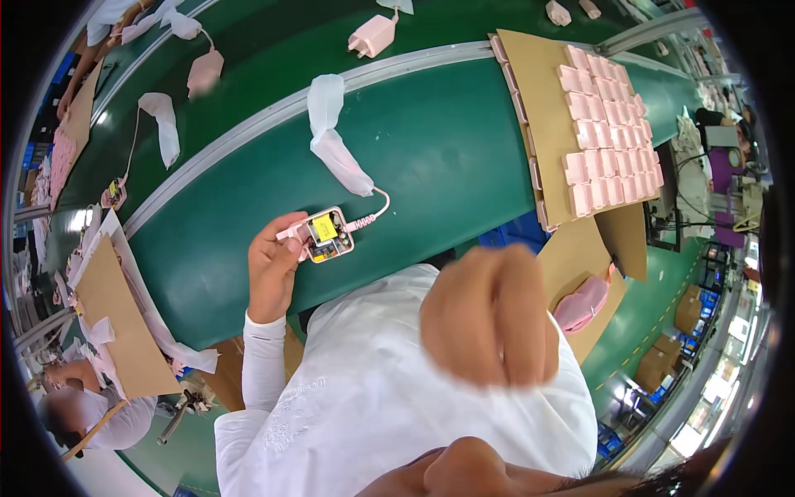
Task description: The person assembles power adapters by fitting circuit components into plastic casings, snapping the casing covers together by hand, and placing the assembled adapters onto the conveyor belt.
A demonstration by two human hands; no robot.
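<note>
My left hand (277, 261) grips the prong end of an open pink charger (333, 255). Inside its shell show a yellow-wrapped part (324, 227) and small electronic components. From the charger's right side a short pink cable (381, 207) curves up to a white-wrapped bundle (339, 161) lying on the green work surface. Close to the camera, in front of my chest, my right hand (493, 319) is curled into a fist and blurred. Whatever its fingers may hold is hidden.
A cardboard sheet (530, 91) with rows of pink shells (609, 132) stands at right. Beyond the metal rail (414, 58), several pink chargers (372, 36) with wrapped cables lie on a green belt (273, 74). A cardboard piece (124, 319) and another person (108, 406) are at left.
</note>
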